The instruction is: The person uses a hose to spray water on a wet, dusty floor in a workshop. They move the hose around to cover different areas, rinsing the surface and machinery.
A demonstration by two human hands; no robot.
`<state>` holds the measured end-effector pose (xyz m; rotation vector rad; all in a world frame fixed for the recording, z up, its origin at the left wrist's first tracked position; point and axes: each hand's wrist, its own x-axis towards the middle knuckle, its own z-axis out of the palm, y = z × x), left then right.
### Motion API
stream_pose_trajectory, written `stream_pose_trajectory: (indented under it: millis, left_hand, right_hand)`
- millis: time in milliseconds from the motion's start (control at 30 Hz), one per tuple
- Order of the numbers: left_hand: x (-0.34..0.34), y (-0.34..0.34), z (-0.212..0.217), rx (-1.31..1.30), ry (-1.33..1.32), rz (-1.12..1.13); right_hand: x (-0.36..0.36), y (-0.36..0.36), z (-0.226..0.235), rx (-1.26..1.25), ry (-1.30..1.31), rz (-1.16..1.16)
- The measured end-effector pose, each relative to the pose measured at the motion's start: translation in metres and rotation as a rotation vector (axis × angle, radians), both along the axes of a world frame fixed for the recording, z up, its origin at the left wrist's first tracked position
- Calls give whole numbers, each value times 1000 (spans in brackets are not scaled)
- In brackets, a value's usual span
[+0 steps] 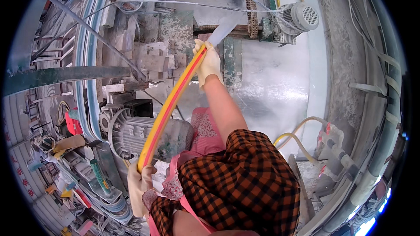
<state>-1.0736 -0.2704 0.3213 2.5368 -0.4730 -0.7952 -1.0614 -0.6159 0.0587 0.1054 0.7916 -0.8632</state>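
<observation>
The view comes from the left of two fisheye cameras on the person's head, looking down from close above the near checked shirt toward the gloved right hand, farther off. It spans wide, from the large motor on the left to the smaller motor, far right.

We hold a yellow hose marked lengthwise with a red stripe. It runs in a gentle bow from lower left to upper centre, its lower part passing out of sight. From its far end, we see a pale, widening water stream spraying away from us.
</observation>
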Motion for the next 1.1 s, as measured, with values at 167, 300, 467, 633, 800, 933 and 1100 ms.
stream_pose_trajectory:
  millis: [167, 300, 467, 633, 800, 933, 1100]
  left_hand:
    - [13, -6, 22, -51, -41, -6]
    - [13, -20, 25, -62, -45, -1]
    - [13, -21, 18, -76, -61, 32]
    - [15, -24, 16, -83, -58, 44]
    - [16, -28, 15, -73, -47, 51]
    - [15, -31, 15, -85, -32, 60]
    - [12, -32, 12, -72, -57, 12]
  right_hand:
    - [12, -5, 12, 50, -11, -91]
    - [13, -10, 6, 36, -49, -96]
    - [14, -13, 3, 70, -56, -112]
    - [14, -17, 5, 74, -38, -125]
    - [14, -25, 9, 8, -49, -131]
    - [15, -28, 8, 2, -23, -103]
    - [4, -29, 24, -41, -6, -93]
